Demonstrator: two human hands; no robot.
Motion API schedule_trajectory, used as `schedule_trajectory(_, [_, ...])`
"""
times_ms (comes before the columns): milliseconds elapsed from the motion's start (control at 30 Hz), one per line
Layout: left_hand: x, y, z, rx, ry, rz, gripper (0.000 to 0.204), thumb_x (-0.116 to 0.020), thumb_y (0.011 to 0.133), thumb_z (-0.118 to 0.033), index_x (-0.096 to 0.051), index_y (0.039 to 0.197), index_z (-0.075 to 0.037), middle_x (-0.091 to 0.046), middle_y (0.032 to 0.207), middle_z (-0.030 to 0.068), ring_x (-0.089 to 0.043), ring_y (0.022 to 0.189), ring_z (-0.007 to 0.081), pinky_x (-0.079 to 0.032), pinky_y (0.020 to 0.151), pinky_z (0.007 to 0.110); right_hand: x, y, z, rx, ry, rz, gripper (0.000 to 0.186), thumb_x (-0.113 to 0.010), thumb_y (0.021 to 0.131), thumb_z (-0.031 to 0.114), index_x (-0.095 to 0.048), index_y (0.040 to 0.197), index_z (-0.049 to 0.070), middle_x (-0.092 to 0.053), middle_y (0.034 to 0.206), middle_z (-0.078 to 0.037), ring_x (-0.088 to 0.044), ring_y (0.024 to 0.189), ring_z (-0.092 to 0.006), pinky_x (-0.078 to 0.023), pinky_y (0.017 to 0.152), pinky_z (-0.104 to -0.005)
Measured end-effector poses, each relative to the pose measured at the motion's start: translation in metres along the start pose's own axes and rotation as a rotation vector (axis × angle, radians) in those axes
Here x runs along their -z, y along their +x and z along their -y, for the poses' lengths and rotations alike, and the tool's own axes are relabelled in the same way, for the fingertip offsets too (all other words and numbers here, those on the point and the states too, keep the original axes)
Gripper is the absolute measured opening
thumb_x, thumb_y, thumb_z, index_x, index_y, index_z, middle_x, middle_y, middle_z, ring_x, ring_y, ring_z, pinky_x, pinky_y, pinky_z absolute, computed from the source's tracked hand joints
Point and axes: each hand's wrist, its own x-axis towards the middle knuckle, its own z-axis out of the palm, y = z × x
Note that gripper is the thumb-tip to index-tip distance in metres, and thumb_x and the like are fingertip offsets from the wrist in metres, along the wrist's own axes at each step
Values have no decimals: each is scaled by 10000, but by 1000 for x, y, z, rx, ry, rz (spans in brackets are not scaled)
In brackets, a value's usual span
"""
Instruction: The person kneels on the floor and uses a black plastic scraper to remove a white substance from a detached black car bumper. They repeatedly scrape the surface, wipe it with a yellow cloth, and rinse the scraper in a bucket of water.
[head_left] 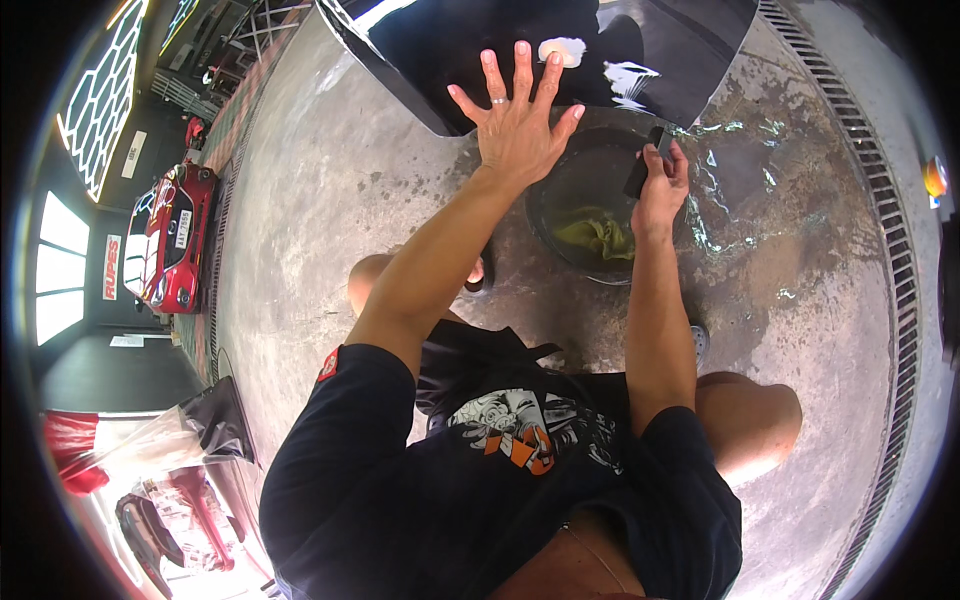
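Observation:
My left hand (518,135) lies with its fingers spread on a glossy black panel (430,60) at the top of the view. One fingertip reaches the lower edge of a pale beige patch (565,48) on that panel. In my right hand (662,185) is a small black block (634,180), pinched between thumb and fingers just below the panel's edge. Beneath it stands a round dark basin (533,222) of water. A yellow-green cloth (597,236) lies in the basin. White streaks (628,84) show on the panel right of the patch.
The concrete floor (300,190) is wet right of the basin. A slotted drain (893,240) runs along the right. At the far left stands a red car (180,240), with a plastic-draped item (165,440) below it. My knees flank the basin's near side.

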Motion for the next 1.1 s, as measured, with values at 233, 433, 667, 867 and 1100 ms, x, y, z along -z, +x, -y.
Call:
schedule_trajectory(233, [34, -41, -20, -23, -506, -100, 653, -528, 1121, -467, -456, 1634, -70, -368, 1720, 217, -303, 1596, 453, -325, 1184, 587, -6, -19, 24, 71, -100, 361, 491, -723, 992, -16, -609, 1469, -2, -705, 1292, -77, -680, 1155, -167, -558, 1004, -316])
schedule_trajectory(433, [59, -49, -24, 1002, -1699, 529, 651, -533, 1120, -503, -539, 1500, 26, -658, 1426, 169, -681, 1225, 268, -513, 1021, 420, -17, -47, 46, 295, -349, 472, 548, -830, 883, -31, -695, 1405, 64, -718, 1354, -92, -652, 1254, -202, -520, 1077, -348])
schedule_trajectory(667, [64, -53, -32, 1062, -2097, 597, 561, -514, 1122, -519, -597, 1410, -45, -685, 1259, 110, -651, 1134, 230, -514, 1050, 472, -34, -68, 61, 692, -658, 604, 579, -867, 787, 7, -741, 1344, 102, -710, 1404, -129, -630, 1313, -337, -458, 1144, -444])
schedule_trajectory(867, [67, -65, -27, 1082, -2112, 587, 466, -475, 1153, -465, -615, 1375, -79, -687, 1220, 84, -656, 1130, 189, -528, 1039, 447, -39, -87, 64, 757, -790, 584, 537, -849, 830, 40, -748, 1355, 93, -692, 1392, -124, -619, 1281, -341, -460, 1125, -447])
schedule_trajectory(1100, [81, -71, -23, 1062, -2179, 619, 450, -443, 1162, -468, -623, 1376, -116, -699, 1199, 70, -666, 1093, 189, -531, 1018, 454, -40, -98, 64, 828, -833, 561, 415, -840, 872, 140, -794, 1283, 106, -687, 1355, -80, -593, 1258, -327, -439, 1104, -446])
